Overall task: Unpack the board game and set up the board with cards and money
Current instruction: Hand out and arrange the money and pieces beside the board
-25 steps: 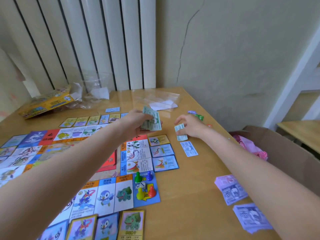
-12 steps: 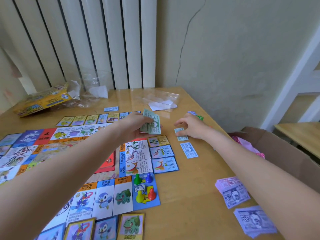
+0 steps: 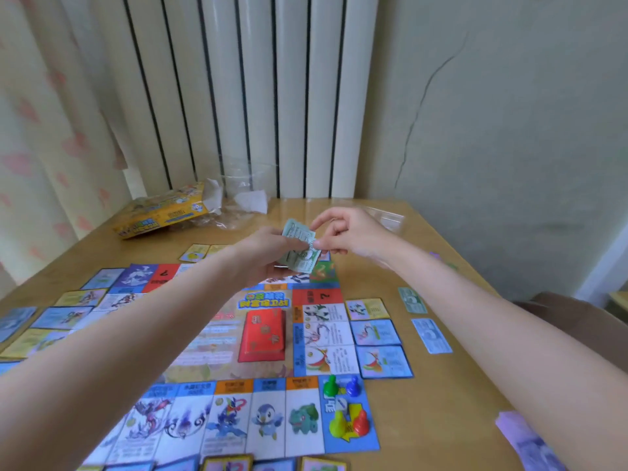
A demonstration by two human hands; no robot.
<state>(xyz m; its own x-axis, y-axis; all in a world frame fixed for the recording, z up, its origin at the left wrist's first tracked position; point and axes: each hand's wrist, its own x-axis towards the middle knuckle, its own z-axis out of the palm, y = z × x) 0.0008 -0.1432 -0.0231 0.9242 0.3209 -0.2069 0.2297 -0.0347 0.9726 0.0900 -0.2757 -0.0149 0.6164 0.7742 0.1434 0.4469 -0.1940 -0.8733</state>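
Observation:
My left hand [image 3: 268,249] grips a small stack of green play money [image 3: 299,246] above the far edge of the game board [image 3: 217,348]. My right hand [image 3: 346,232] pinches the right edge of the stack between thumb and forefinger. A single green note [image 3: 412,300] and a blue note [image 3: 431,335] lie on the table right of the board. A red card deck [image 3: 263,336] sits in the board's centre. Coloured pawns [image 3: 345,407] stand on the near right corner square. Property cards [image 3: 375,334] line the board's right side.
The yellow game box [image 3: 159,215] and clear plastic wrapping [image 3: 244,195] lie at the table's far left by the radiator. Purple notes [image 3: 525,436] sit at the near right edge. A brown cardboard box [image 3: 577,317] stands beside the table on the right.
My right hand let go of a green note on the table at the right and came back to the stack in my left hand, now pinching its edge. The camera shifted left.

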